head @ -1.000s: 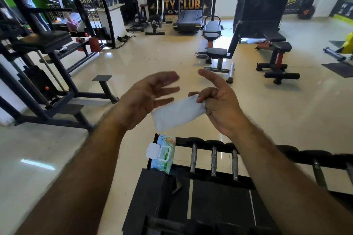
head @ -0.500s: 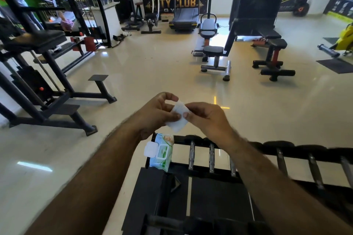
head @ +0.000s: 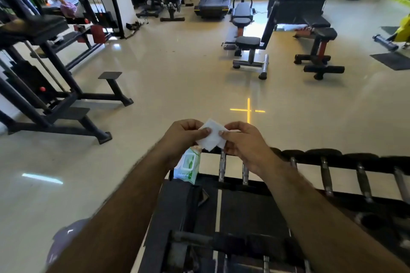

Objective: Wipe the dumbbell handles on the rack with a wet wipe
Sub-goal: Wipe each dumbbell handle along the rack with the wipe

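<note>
A folded white wet wipe (head: 210, 136) is held between both hands above the rack's left end. My left hand (head: 185, 134) pinches its left side, my right hand (head: 243, 142) pinches its right side. Below them the black dumbbell rack (head: 244, 206) carries a row of dumbbells with metal handles (head: 222, 165) running off to the right. The nearest handles sit just under my right hand. A green and white wet wipe pack (head: 187, 167) lies at the rack's left end, partly hidden by my left wrist.
Beyond the rack lies a wide beige floor (head: 177, 86). A black weight machine (head: 44, 77) stands at the left. Benches (head: 250, 51) and another bench (head: 319, 51) stand farther back at the right, a treadmill (head: 211, 4) by the far wall.
The wipe was spread wide between my hands a second ago; both hands came together, lowered toward the rack and folded it into a small square.
</note>
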{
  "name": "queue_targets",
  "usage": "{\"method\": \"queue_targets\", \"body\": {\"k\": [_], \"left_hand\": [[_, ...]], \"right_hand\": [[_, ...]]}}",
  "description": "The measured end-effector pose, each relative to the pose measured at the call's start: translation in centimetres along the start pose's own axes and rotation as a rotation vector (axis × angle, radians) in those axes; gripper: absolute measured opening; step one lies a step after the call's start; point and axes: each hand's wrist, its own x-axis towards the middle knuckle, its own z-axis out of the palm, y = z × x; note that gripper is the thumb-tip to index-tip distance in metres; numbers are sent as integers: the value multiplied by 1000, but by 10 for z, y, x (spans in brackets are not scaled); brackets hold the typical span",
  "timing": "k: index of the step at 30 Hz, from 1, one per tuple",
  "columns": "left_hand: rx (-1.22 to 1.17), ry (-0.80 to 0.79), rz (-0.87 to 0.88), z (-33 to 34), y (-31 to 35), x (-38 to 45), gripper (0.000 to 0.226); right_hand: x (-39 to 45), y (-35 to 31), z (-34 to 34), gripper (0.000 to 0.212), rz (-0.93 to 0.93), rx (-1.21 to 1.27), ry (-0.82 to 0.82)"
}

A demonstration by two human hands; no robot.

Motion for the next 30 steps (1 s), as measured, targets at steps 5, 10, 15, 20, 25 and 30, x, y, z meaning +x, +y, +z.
{"method": "queue_targets", "body": {"k": [5, 10, 15, 20, 25, 30], "left_hand": [[-229, 87, -202, 9, -60, -1, 7], [-38, 218, -235, 17, -137, 1, 11], [87, 258, -243, 29, -201, 16, 18], [288, 238, -126, 45, -239, 52, 20], [446, 275, 54, 60, -265, 93, 30], [955, 169, 444, 55, -279, 174, 32]], "right_hand": [[20, 59, -40, 22, -20, -530, 142], [33, 138, -96, 43, -66, -1031, 254], [72, 215, -119, 82, 52, -1352, 115], [122, 262, -109, 98, 98, -1454, 138], [122, 296, -104, 104, -46, -1482, 269], [126, 299, -110, 145, -51, -1567, 198]]}}
